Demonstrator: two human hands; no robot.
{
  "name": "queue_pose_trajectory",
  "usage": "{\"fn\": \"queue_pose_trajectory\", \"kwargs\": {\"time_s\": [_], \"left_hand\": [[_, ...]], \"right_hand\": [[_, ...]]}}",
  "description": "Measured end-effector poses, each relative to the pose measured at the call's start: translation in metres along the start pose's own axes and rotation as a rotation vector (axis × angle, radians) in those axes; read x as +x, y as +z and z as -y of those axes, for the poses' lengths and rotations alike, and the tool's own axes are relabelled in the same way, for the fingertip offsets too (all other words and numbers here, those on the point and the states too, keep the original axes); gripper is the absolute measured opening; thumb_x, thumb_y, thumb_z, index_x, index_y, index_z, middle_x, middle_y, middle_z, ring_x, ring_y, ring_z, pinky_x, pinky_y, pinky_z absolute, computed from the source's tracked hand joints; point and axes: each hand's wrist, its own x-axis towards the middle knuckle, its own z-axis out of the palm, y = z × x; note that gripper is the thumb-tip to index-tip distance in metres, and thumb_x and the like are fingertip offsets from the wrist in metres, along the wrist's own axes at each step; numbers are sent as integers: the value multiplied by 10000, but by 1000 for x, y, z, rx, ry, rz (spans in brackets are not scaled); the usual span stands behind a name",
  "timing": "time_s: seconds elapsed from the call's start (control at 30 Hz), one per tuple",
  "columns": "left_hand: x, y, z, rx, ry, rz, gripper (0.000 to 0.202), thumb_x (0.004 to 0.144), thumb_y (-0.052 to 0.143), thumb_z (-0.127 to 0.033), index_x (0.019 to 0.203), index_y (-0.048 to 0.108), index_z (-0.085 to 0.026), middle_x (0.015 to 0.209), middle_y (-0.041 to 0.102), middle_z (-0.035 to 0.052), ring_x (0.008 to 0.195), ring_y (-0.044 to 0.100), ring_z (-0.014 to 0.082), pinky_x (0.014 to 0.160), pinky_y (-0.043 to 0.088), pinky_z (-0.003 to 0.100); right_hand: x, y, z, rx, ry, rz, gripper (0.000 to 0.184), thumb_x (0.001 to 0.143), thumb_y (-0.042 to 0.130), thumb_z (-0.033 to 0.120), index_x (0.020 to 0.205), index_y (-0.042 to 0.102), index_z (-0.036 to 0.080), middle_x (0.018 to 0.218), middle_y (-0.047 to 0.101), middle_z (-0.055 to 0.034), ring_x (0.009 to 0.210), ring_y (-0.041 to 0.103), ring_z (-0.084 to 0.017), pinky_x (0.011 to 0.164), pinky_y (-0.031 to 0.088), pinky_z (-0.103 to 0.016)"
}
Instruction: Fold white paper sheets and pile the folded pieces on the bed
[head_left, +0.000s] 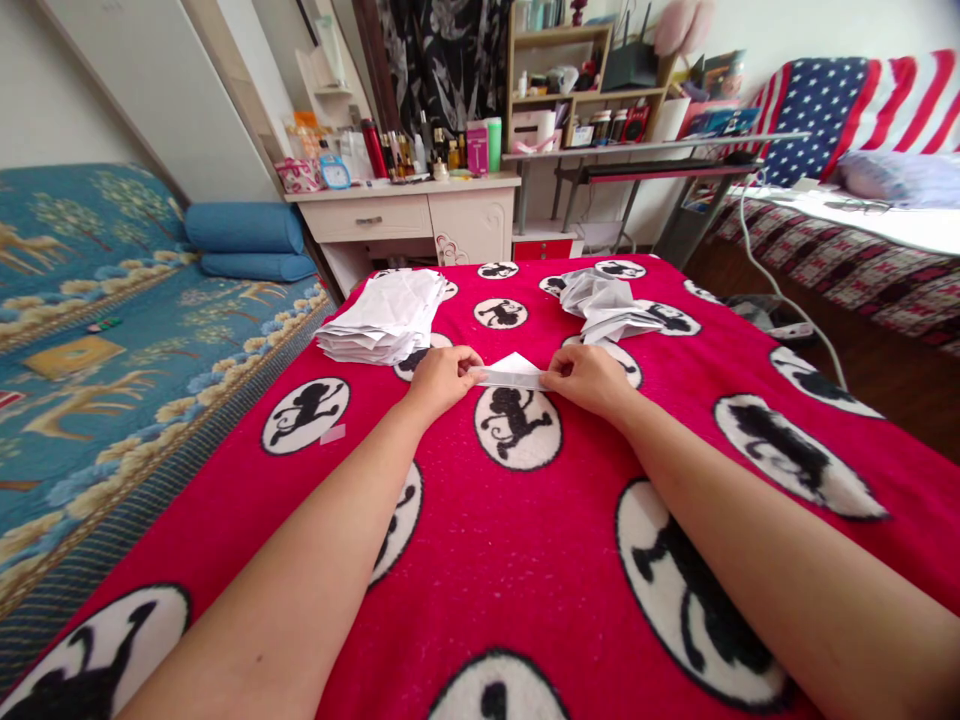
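A small folded piece of white paper point(513, 369) lies in front of me, with a peak at its far side and a narrow folded band along its near edge. My left hand point(445, 378) pinches the band's left end between thumb and fingers. At the right end, my right hand point(589, 378) pinches it the same way. Beyond my left hand is a thick stack of white paper sheets point(386, 315). Several folded paper pieces point(609, 305) lie in a loose heap beyond my right hand.
A red blanket point(480, 560) with black-and-white figures covers the table. One small paper scrap point(333, 434) lies left of my forearm. A blue sofa point(150, 350) borders the left side. Behind stand a white dresser point(390, 215) with bottles and a shelf desk point(592, 90); a white cable point(780, 270) hangs at right.
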Motion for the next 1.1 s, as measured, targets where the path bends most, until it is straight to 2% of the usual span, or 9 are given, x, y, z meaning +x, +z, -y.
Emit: {"fn": "queue_pose_trajectory", "kwargs": {"time_s": [0.23,0.4,0.5,0.6,0.73,0.8,0.93,1.03,1.1], "left_hand": [[0,-1,4,11,-124,-28,127,704,685,-263,810,699,-194,702,676,21,643,601,142,585,428,232],[-1,-1,2,57,-141,-38,129,715,673,-253,831,704,-209,716,682,17,634,597,142,574,419,235],[-2,0,3,65,-138,-44,136,723,669,-263,841,707,-209,712,678,16,634,595,140,576,418,234],[-1,1,8,41,-142,-103,195,716,680,-267,897,703,-198,710,676,18,641,601,139,602,435,236],[2,0,12,-128,-187,-247,262,811,585,-379,891,697,-156,704,688,42,611,618,135,612,461,237],[3,-1,9,-264,-223,-260,393,853,508,-478,829,700,-135,680,690,56,572,625,134,595,470,235],[2,1,-11,-491,-275,-174,518,805,520,-608,783,705,-125,684,703,66,563,644,140,554,475,223],[0,5,-29,-608,-251,-142,434,755,616,-565,744,687,-136,689,700,41,585,651,145,519,469,210],[-1,6,-38,-678,-270,-169,353,743,658,-484,688,653,-135,609,666,18,543,631,137,483,457,202]], "right_hand": [[4,-8,0,-101,108,48,239,657,709,388,812,702,207,782,684,-33,641,575,-155,526,321,-252],[6,-10,-2,-72,135,142,192,670,687,367,786,730,220,709,680,-23,593,569,-150,509,308,-254],[5,-8,-1,0,146,121,109,653,682,311,693,696,210,634,650,-9,563,554,-140,502,321,-247],[4,-5,3,239,200,66,101,616,697,256,591,623,191,530,589,6,497,514,-128,464,337,-241],[3,-1,15,873,374,-36,183,583,721,193,585,539,190,502,550,28,444,515,-112,439,429,-235],[1,1,23,1087,461,-82,227,567,731,151,595,509,189,513,544,36,443,535,-103,456,476,-232],[-5,9,37,1215,533,-18,243,581,735,133,606,499,182,507,550,29,432,542,-91,432,477,-202],[-10,16,44,1206,478,53,225,587,739,165,618,516,175,521,570,17,439,539,-90,423,456,-196],[-12,17,47,1139,413,97,217,608,734,228,631,524,179,518,566,17,435,519,-97,425,437,-214]]}}
